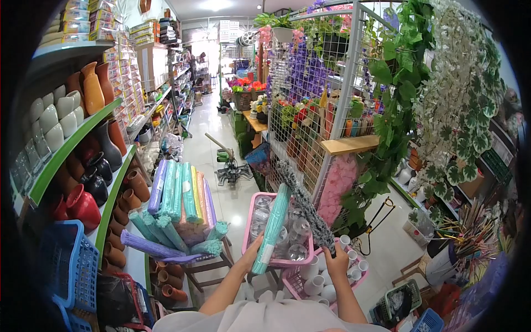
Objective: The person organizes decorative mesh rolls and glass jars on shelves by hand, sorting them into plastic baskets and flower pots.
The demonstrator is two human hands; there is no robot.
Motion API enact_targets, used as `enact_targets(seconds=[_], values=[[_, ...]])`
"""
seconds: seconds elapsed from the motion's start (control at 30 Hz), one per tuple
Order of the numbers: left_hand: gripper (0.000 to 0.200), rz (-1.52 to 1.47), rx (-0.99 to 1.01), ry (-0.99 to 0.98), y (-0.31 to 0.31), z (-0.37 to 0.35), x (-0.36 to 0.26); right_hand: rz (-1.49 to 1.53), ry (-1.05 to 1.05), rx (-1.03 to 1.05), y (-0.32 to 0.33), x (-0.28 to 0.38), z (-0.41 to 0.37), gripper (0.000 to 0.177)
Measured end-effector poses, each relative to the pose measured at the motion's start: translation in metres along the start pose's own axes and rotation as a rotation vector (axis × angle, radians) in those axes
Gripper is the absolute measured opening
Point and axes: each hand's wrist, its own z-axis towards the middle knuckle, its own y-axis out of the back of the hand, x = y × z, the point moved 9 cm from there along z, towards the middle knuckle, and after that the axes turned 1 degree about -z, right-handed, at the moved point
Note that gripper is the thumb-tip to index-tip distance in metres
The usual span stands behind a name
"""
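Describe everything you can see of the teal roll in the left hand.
The teal roll is a long, slim cylinder with a finely textured surface, perhaps crinkled paper or similar sheet material. A pale label strip runs along its lower part. It is rolled up and slanted, upper end leaning right. The left hand grips it near the lower end, in front of the upper pink basket; contact with the basket is unclear.

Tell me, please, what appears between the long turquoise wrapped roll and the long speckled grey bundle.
In the head view, clear rounded containers inside a pink plastic basket appear between the roll and the bundle.
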Motion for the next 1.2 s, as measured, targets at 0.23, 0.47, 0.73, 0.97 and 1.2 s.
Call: enact_targets(seconds=[0.23, 0.47, 0.73, 0.97, 1.2], values=[[0.051, 0.108, 0.145, -0.113, 0.018, 0.004, 0.003, 0.035, 0.588, 0.259, -0.019, 0.032, -0.028, 0.036], [0.054, -0.083, 0.171, -0.02, 0.031, 0.014, 0.017, 0.079, -0.022, 0.057, -0.005, -0.007, -0.001, 0.031], [0.05, 0.21, 0.02, -0.153, 0.004, -0.013, -0.024, -0.033, 0.601, 0.255, -0.022, 0.038, -0.03, 0.037], [0.051, 0.025, -0.022, 0.084, 0.029, 0.0, 0.008, -0.011, 0.012, -0.007, -0.004, -0.009, -0.013, 0.029], [0.058, 0.28, -0.002, -0.078, 0.011, -0.007, -0.017, 0.014, 0.523, 0.219, -0.021, 0.031, -0.035, 0.032]])
